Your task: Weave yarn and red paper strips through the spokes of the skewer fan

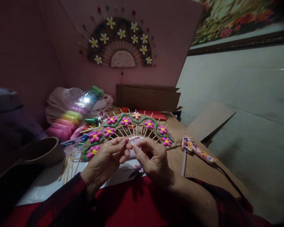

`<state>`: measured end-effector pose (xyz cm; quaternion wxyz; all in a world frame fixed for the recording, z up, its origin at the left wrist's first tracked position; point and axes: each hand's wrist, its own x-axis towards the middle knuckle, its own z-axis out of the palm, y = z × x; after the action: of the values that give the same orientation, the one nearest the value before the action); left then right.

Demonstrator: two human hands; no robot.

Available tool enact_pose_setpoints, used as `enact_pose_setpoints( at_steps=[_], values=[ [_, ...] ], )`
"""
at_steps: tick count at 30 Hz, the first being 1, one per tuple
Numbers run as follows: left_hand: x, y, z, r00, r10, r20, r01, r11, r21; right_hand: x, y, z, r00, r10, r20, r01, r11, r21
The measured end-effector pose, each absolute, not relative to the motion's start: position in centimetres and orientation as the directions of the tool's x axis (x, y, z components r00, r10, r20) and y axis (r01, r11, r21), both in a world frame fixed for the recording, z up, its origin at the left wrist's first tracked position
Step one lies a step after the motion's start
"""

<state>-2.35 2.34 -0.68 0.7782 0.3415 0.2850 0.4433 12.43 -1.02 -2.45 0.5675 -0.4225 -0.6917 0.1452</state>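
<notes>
My left hand [106,162] is closed in a pinch, with a small red piece [127,141] showing at its fingertips; it looks soft, but its kind is unclear. Close beside it, my right hand [155,160] is also pinched, thumb against forefinger, and what it holds is too small to make out. Behind both hands stands a half-round twine-wrapped fan [132,121] with thin sticks, pink clay flowers and a wavy green strand. Scissors [139,169] lie on a white sheet [119,175], partly covered by my right hand.
A flower-patterned glue gun [198,150] rests at the right with its cord. At left are loose sticks [67,167], a round cardboard ring [44,151] and coloured clay packs [68,121]. Cardboard [146,99] stands behind; a finished fan [119,41] hangs on the wall.
</notes>
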Motion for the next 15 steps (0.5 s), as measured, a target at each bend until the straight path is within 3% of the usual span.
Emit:
enact_pose_setpoints(
  at_steps=[15],
  values=[
    [-2.57,2.46,-1.32,0.476,0.857,-0.196,-0.510,0.451,0.732,12.26,-0.99,-2.28,0.012,0.742,0.670,0.418,0.605,-0.677]
  ],
)
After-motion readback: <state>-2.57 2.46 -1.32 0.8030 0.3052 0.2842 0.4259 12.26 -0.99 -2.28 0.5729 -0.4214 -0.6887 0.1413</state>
